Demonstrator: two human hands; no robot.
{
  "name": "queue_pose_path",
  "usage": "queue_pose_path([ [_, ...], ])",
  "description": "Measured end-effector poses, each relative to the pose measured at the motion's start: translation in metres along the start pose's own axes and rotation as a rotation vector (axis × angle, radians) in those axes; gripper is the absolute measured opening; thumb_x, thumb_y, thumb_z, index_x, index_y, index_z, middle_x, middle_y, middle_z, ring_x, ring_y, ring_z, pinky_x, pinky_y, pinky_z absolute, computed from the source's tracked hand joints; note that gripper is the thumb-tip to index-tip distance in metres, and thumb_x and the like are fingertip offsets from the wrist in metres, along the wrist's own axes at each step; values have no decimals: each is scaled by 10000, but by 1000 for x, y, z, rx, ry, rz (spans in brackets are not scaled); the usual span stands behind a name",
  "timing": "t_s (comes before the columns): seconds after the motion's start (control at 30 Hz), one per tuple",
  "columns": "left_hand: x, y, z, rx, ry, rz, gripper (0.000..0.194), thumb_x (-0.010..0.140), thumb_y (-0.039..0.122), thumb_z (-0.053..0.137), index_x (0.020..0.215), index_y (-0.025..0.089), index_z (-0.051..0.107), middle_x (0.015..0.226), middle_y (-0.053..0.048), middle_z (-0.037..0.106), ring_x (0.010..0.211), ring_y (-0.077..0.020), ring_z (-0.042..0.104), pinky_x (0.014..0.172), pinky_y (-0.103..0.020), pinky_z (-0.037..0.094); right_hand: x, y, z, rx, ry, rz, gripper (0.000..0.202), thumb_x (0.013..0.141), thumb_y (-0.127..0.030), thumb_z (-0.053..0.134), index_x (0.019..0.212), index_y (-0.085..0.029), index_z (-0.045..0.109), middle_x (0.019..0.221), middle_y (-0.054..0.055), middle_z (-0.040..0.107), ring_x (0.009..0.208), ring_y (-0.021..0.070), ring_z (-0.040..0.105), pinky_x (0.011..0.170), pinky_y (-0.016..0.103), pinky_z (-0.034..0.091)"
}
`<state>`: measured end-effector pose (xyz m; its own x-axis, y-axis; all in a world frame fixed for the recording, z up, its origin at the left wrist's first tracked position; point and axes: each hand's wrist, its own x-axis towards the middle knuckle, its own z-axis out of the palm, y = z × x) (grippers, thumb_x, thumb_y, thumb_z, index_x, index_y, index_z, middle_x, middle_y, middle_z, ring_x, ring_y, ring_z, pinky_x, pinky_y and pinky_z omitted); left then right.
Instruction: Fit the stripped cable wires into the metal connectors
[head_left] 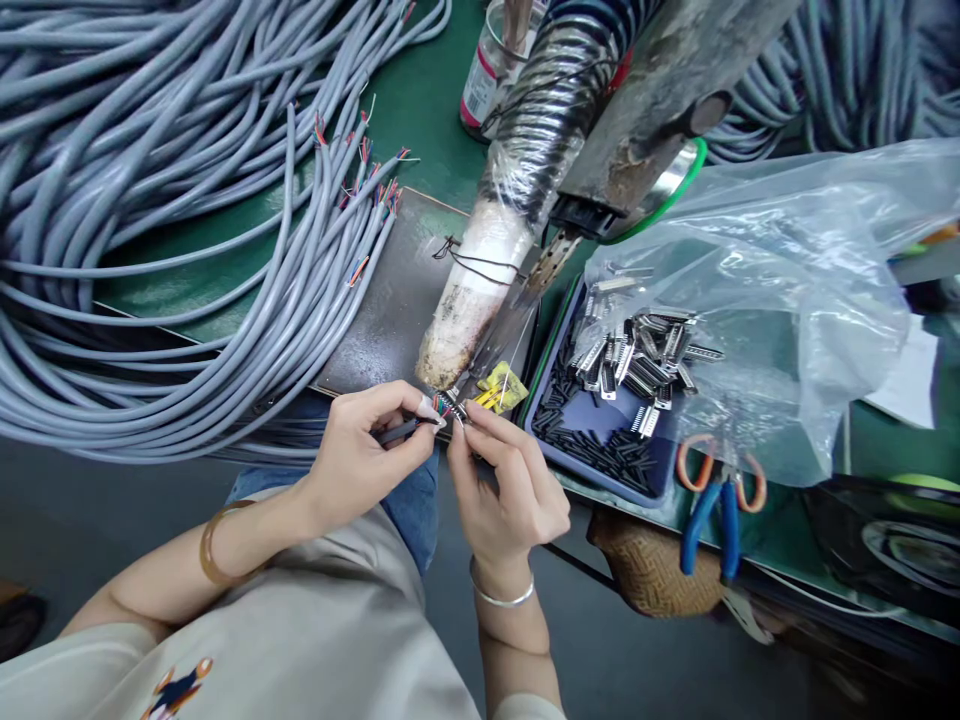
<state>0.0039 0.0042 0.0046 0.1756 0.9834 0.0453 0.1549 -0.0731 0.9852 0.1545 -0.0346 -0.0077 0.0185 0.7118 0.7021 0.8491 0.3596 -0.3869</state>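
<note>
Just under the mouth of a hose, my left hand (360, 440) pinches the stripped end of a grey cable (397, 432), with thin coloured wires (442, 404) fanning out past the fingertips. My right hand (514, 480) is closed too, its thumb and forefinger at the right end of a small metal multi-pin connector (452, 398). The coloured wires meet or touch that connector; the exact joints are too small to tell. Both hands are nearly touching, above the table's front edge. Behind the right fingertips lies a small yellow packet (502, 388).
A foil-wrapped hose (517, 170) and a soldering iron (551, 265) in a holder hang above the hands. Left lie many grey cables (187, 200). Right stands a blue tray (600, 478) of connectors and black sleeves, partly under a plastic bag (780, 290). Blue-handled pliers (709, 525) overhang the edge.
</note>
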Motion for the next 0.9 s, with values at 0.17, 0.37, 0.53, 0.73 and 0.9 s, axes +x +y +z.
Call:
queue_pose_path([
  [0.17,-1,0,0,12,-9,14,62,822,105,637,785,142,670,684,2,652,540,-75,511,515,-198,397,-2,0,-1,18,-14,8,181,865,-79,784,953,-204,686,1038,42,824,876,130,798,838,207,636],
  [0.37,-5,-3,-1,-46,14,57,8,867,149,698,864,142,698,649,29,628,496,-51,425,482,-182,352,-6,1,0,133,-31,122,182,869,-69,771,930,-210,673,998,32,818,855,133,792,783,225,644],
  [0.53,-6,-8,-3,-127,-36,-13,85,885,223,726,854,144,725,756,-39,719,582,-93,563,541,-202,445,-12,5,-5,333,168,208,123,942,-110,686,1014,-209,698,794,-15,763,610,133,726,568,267,617],
  [0.73,-5,-7,-4,-212,-29,-146,156,832,284,780,831,144,711,677,-15,653,545,-83,512,491,-192,392,-17,4,-11,310,338,241,252,974,-128,638,1207,-222,616,774,-39,746,517,118,691,500,254,601],
  [0.9,-3,-2,-6,-248,-47,-186,139,820,270,746,802,144,691,616,14,570,519,-69,438,475,-193,336,-23,1,-2,285,10,260,187,931,-71,682,1046,-215,651,1061,38,812,923,187,816,800,322,697],
])
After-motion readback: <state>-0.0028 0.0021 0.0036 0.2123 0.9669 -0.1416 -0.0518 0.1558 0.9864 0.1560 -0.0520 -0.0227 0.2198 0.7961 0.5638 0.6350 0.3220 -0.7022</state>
